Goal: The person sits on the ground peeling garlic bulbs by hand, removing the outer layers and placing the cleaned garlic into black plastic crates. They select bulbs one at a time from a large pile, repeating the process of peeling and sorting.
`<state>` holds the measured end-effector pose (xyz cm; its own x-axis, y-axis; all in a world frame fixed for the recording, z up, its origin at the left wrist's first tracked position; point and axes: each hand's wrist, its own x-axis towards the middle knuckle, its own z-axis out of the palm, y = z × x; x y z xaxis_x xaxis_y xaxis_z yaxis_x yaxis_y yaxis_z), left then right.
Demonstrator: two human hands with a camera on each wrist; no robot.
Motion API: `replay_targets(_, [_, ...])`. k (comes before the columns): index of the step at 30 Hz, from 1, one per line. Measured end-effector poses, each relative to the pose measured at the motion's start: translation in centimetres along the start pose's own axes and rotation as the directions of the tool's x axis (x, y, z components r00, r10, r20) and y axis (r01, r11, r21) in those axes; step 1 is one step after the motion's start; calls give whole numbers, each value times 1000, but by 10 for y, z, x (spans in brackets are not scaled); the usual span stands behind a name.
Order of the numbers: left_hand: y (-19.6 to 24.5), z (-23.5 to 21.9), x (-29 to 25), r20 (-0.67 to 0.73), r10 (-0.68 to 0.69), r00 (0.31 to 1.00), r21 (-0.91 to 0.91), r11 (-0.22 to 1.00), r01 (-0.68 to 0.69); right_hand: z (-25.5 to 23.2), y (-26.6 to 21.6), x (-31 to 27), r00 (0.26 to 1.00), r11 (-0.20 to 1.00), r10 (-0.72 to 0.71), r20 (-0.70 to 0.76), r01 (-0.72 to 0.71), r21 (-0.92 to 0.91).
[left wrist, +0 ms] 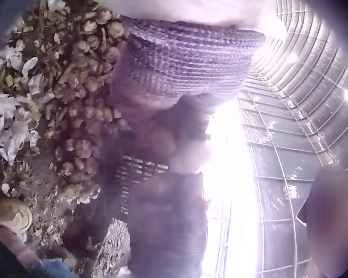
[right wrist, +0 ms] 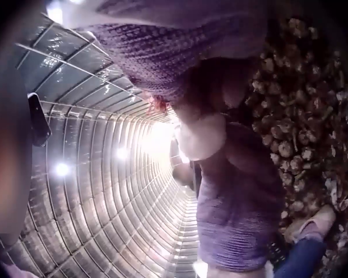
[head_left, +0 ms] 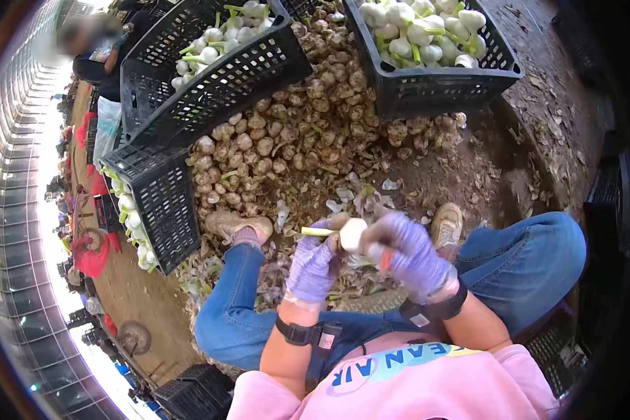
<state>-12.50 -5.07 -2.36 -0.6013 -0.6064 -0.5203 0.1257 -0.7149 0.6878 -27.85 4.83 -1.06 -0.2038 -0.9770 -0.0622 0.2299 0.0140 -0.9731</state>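
A white peeled garlic bulb [head_left: 353, 234] with a short pale green stem is held between both hands in front of the lap. My left hand [head_left: 312, 264], in a purple knit glove with bare fingertips, grips it at the stem side. Curled round the bulb's other side are the fingers of my right hand [head_left: 413, 253], gloved alike and blurred. An orange-red patch shows at the right fingers; its kind is unclear. In the right wrist view the garlic bulb [right wrist: 203, 137] sits between the two gloves. The left wrist view is blurred there, with fingers partly hiding the bulb.
Unpeeled garlic bulbs [head_left: 262, 143] lie heaped on the ground beyond the feet, with loose skins around them. Black crates of clean garlic stand at the back left [head_left: 217, 87], back right [head_left: 444, 91] and left [head_left: 164, 206]. Another person is at the upper left.
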Motion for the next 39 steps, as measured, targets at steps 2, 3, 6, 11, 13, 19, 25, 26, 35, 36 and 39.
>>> replay_targets(2, [4, -2, 20, -62, 95, 993, -18, 995, -97, 11, 1, -3, 990, 998, -37, 134, 45, -53])
replay_targets(3, [18, 2, 32, -94, 134, 987, 2, 991, -134, 14, 2, -3, 989, 1000, 0, 147, 3, -21])
replay_targets(6, [92, 15, 76, 44, 564, 825, -265, 803, -535, 7, 14, 4, 991, 990, 118, 67, -122, 68])
replay_targets(11, [132, 33, 133, -233, 604, 762, 328, 787, -523, -10, 28, 15, 968, 962, 225, -108, -239, -134])
replay_targets(13, [95, 15, 171, -236, 476, 848, 640, 732, -233, -13, 31, 19, 943, 952, 294, -158, -304, -42])
replay_targets(19, [-19, -50, 276, -303, 185, 935, 951, 114, 286, -23, 45, 25, 823, 852, 485, -294, -369, 371])
replay_targets(25, [-25, -47, 261, -255, 336, 907, 930, 342, 135, -31, 64, 18, 890, 963, 269, -367, -251, 97])
replay_targets(26, [-17, -37, 242, -248, 341, 907, 933, 336, 129, -29, 60, 17, 892, 965, 261, -369, -242, 99])
replay_targets(35, [31, 27, 35, 167, 168, 972, 663, 710, -237, -4, 18, 6, 899, 929, 270, -346, -147, 341])
replay_targets(36, [32, 28, 21, 176, 128, 976, 655, 725, -213, -1, 11, 2, 921, 912, 261, -290, -137, 387])
replay_targets(39, [35, 34, -12, 199, 158, 967, 663, 706, -251, 10, 4, -10, 938, 904, 236, -254, -116, 412])
